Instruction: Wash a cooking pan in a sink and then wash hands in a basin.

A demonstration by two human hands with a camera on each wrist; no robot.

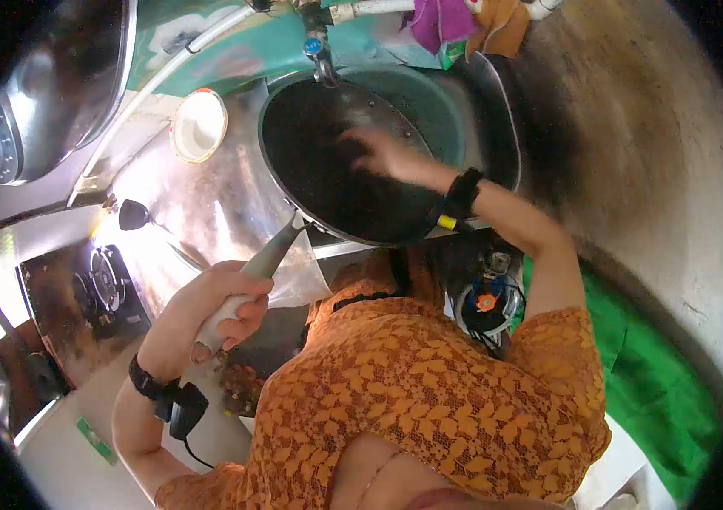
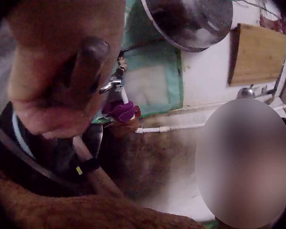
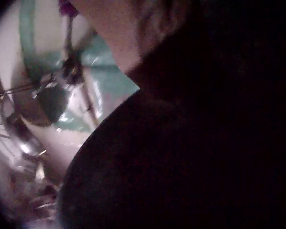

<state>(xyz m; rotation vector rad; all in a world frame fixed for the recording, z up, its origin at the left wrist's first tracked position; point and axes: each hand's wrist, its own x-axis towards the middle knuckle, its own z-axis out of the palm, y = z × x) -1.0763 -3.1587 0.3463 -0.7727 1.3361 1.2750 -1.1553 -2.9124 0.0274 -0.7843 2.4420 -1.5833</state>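
A large dark pan [image 1: 336, 195] is tilted over the sink, below the tap [image 1: 319, 59]. My left hand [image 1: 225, 310] grips its grey handle [image 1: 272, 255]; in the left wrist view the curled left hand [image 2: 57, 90] is wrapped round the handle end [image 2: 90, 64]. Over the pan's inner face is my right hand [image 1: 391, 160], fingers spread and slightly blurred; whether they touch the surface I cannot tell. The right wrist view shows part of the right hand [image 3: 148, 43] against the dark pan [image 3: 133, 167], its fingers lost in shadow.
Behind the pan sits a green basin [image 1: 442, 119] in the sink. A white bowl [image 1: 199, 126] and a dark ladle [image 1: 133, 215] lie on the metal counter at the left, with a stove [image 1: 85, 293] beyond. Purple and brown cloths [image 1: 440, 30] hang by the pipe.
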